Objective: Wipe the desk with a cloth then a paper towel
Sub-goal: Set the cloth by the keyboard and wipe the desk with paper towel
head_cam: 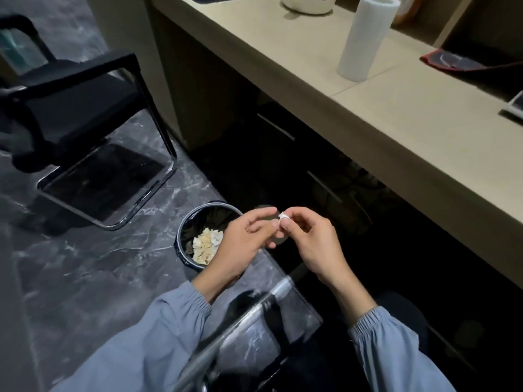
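Observation:
My right hand (308, 244) pinches a tiny white scrap of paper (283, 215) between thumb and forefinger. My left hand (246, 241) is right beside it, fingertips touching or nearly touching the scrap, held over the floor next to a round black waste bin (184, 239) that contains crumpled paper pieces (206, 244). A white paper towel roll (365, 35) stands upright on the beige desk (396, 114) at upper right. A dark cloth with a red edge (452, 62) lies further back on the desk.
A black chair with a chrome frame (85, 114) stands to the left on the dark marble floor. Another chrome chair arm (243, 318) crosses below my wrists. A white pot (308, 4) sits at the desk's far end. Dark drawers lie under the desk.

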The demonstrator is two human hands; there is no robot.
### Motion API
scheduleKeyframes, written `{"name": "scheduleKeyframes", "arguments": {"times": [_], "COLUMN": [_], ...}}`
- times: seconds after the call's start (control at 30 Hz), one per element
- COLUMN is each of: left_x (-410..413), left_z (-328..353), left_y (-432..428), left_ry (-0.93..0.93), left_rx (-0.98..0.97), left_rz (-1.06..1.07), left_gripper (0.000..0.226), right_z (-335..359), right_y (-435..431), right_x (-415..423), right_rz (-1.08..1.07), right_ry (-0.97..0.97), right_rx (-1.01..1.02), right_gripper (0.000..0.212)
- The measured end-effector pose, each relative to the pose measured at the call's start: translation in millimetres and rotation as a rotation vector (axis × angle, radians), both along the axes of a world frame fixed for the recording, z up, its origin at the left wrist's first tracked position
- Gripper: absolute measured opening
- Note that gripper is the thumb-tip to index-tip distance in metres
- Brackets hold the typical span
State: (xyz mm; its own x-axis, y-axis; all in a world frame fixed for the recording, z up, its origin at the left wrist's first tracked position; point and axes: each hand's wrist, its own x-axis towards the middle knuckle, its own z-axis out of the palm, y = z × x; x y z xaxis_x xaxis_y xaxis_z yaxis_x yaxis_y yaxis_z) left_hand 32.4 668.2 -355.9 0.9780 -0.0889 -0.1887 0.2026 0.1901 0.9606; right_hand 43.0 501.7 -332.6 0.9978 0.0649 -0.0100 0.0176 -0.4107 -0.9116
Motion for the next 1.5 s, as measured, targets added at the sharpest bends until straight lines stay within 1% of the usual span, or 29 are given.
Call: {"name": "scheduleKeyframes", "arguments": {"times": [0.1,0.23,0.33,0.37,0.43,0.47,0.53,0.67,0.8,0.93,1.03,1.2,1.3,1.4,1.5], "left_x": [-2,1,3,4,8,10,12,21,38,55,61,64,61,56,52], "left_z": [-20,-38,-49,-53,-62,-65,-72,-79,-89,-105,-119,-134,-138,-140,-135], "left_y": [10,25,36,40,50,54,63,80,98,114,119,126,130,131,129], "left_ry": [0.056,0.184,0.223,0.227,0.235,0.240,0.254,0.230,0.217,0.253,0.253,0.286,0.326,0.326,0.337], "left_rx": [0.017,-0.094,-0.143,-0.147,-0.140,-0.142,-0.147,-0.103,-0.020,0.014,0.096,0.168,0.157,0.191,0.188], "left_rz": [0.045,0.128,0.195,0.223,0.249,0.248,0.248,0.259,0.359,0.426,0.432,0.465,0.472,0.461,0.456], "left_gripper": [0.022,0.018,0.020,0.020,0.020,0.022,0.024,0.022,0.011,0.009,0.010,0.014,0.011,0.005,0.007], "right_z": [-20,-36,-50,-53,-58,-60,-65,-75,-83,-89,-95,-106,-111,-113,-113], "right_y": [18,38,55,60,70,72,76,94,107,109,110,114,114,114,110], "right_x": [3,13,20,22,27,29,33,43,54,63,63,58,55,53,49], "right_rz": [0.073,0.097,0.050,0.022,-0.021,-0.032,0.002,0.047,-0.025,-0.099,-0.096,-0.091,-0.088,-0.099,-0.109], "right_ry": [0.042,0.064,0.143,0.194,0.288,0.306,0.292,0.303,0.356,0.400,0.424,0.474,0.492,0.505,0.508], "right_rx": [-0.046,-0.044,0.046,0.119,0.257,0.288,0.255,0.219,0.231,0.260,0.266,0.235,0.226,0.239,0.253], "right_gripper": [0.009,0.010,0.007,0.004,0.010,0.012,0.007,0.009,0.016,0.018,0.020,0.020,0.020,0.020,0.020]}}
